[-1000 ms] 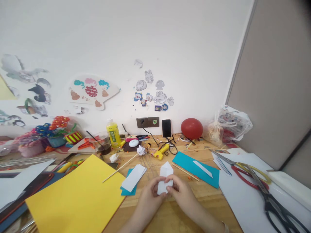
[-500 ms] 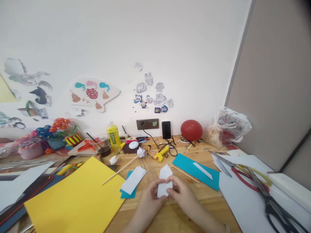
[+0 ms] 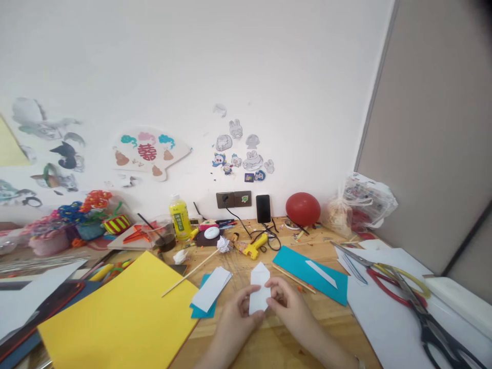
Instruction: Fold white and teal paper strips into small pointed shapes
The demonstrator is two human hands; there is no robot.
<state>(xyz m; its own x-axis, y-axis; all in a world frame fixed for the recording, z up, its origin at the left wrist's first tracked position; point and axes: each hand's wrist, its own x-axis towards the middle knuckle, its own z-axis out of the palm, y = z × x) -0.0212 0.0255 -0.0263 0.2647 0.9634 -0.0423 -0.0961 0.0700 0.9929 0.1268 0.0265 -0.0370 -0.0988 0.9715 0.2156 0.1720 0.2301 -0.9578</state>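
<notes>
Between my hands is a small folded strip of white paper (image 3: 260,292) with a pointed top end. My left hand (image 3: 240,312) pinches its left side, thumb along the lower edge. On the right edge, the fingers and thumb of my right hand (image 3: 286,300) close on the same paper. To the left lie several white paper strips (image 3: 212,288) on top of a teal piece of paper (image 3: 203,310). Beyond my hands is a stick with a white paper flower (image 3: 223,244) at its tip.
A large yellow sheet (image 3: 123,312) covers the left front. Teal paper (image 3: 307,271) with a white strip and a wooden stick lie right. Farther back stand a yellow glue gun (image 3: 255,247), a phone (image 3: 263,209), a red balloon (image 3: 303,208) and a bottle (image 3: 180,218). Scissors (image 3: 415,302) rest on white sheets at right.
My right fingers have shifted off the paper's middle to its right edge, so more of its face shows. The left hand keeps its hold.
</notes>
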